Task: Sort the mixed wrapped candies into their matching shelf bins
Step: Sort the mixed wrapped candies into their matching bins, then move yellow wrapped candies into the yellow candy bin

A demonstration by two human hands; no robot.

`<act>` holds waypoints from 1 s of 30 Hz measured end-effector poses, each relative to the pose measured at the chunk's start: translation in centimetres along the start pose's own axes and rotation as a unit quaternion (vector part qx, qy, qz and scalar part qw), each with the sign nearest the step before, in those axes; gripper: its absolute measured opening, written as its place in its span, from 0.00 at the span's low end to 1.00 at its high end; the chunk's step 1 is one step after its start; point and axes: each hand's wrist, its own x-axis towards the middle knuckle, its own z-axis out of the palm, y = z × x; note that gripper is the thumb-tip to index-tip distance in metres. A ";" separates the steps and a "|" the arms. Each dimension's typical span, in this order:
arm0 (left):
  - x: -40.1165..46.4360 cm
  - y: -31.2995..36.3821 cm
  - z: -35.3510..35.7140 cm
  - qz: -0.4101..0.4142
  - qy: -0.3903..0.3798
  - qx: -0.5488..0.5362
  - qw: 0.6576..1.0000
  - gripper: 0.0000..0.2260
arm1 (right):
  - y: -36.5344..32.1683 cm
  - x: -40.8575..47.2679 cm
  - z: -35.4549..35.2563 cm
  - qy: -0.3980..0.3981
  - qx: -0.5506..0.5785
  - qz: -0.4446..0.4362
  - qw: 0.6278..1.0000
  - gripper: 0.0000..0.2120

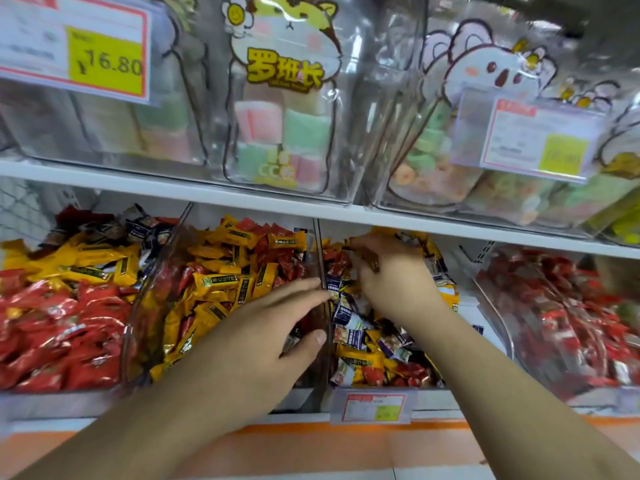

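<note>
A small dark wrapped candy (369,259) is pinched by the right hand (391,275) in the mixed clear plastic bin (384,384), likely to be moved, while the left hand (277,320) is spread flat on the divider.

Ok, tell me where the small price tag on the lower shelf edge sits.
The small red-bordered price tag hangs on the lower shelf's front edge, below the mixed-candy bin, between the two forearms.

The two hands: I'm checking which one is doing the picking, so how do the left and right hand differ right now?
The left hand lies flat, fingers straight, across the clear divider; the right hand reaches deeper, fingers curled. The left hand's fingertips just touch the mixed candies; the right hand pinches a dark wrapped candy. Both work in the same bin.
</note>
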 end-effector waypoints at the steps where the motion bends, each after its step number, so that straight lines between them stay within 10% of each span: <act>1: -0.1 0.0 0.0 -0.001 0.003 -0.001 1.000 0.24 | -0.1 0.6 0.4 0.005 0.008 -0.009 1.000 0.13; 11: -0.2 -0.4 -0.4 -0.003 0.025 -0.011 1.000 0.22 | 0.0 3.5 3.0 -0.136 -0.055 -0.014 0.989 0.25; 30: -0.5 -0.6 -0.9 -0.022 0.056 -0.007 0.998 0.17 | 0.2 1.7 2.0 0.034 0.062 0.060 0.996 0.05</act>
